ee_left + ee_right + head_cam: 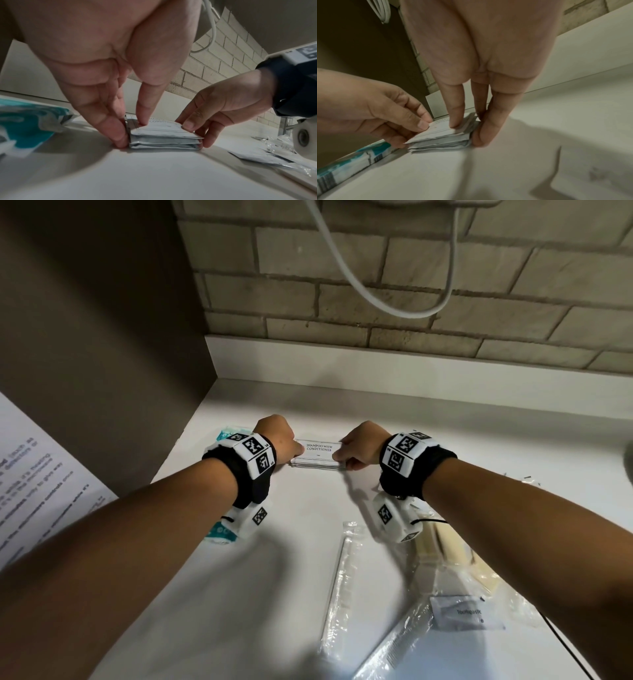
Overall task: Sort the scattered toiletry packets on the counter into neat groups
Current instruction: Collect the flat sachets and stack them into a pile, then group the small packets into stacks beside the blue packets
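Note:
A small stack of white sachets (317, 455) printed "Shampoo with conditioner" lies on the white counter (274, 577) near the back. My left hand (297, 453) pinches the stack's left end, thumb on top and fingers against the side. My right hand (338, 456) pinches the right end the same way. The left wrist view shows the stack (164, 136) squared between the left hand (132, 129) and right hand (197, 129). In the right wrist view the stack (440, 136) sits between the right hand (467, 132) and left hand (412, 128).
Teal-and-white packets (227, 433) lie left of the stack, another (221, 535) under my left wrist. A wrapped toothbrush (342, 577), a toothpaste packet (466, 613) and clear-wrapped items (445, 549) lie at front right. A brown side wall (102, 337) bounds the left, a brick wall (411, 302) the back.

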The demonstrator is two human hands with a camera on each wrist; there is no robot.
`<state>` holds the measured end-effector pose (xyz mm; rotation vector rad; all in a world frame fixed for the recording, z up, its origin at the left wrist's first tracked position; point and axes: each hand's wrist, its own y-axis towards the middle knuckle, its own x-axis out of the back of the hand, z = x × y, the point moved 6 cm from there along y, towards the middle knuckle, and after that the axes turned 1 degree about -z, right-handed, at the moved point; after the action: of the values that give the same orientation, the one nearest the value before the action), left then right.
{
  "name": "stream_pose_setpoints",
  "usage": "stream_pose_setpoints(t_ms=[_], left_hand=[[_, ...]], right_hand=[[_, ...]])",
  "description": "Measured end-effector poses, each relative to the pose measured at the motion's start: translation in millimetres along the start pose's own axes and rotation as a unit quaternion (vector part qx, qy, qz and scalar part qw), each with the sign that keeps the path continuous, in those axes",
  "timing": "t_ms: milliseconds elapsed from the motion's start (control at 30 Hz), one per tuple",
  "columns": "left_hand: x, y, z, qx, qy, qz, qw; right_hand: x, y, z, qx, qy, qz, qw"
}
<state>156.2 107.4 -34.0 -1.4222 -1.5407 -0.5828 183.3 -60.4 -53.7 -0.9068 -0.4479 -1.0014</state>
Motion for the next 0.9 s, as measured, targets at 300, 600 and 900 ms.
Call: stream_pose_setpoints(t_ms=[300,600,900], left_hand=[[6,-11,-6,-0.024,0.038,0.004,0.999],[-17,-70,-76,-0.196,-0.038,0.068,0.978],[-111,-130,-139,-0.299,0.110,0.175,0.932]], right_hand=[[7,-18,-4,0.017,0.065,-0.019,0.998],[46,-116,-51,0.072,-0.113,-0.016,0.991],[34,-173,-110,0.009,-0.205,0.008,0.979]])
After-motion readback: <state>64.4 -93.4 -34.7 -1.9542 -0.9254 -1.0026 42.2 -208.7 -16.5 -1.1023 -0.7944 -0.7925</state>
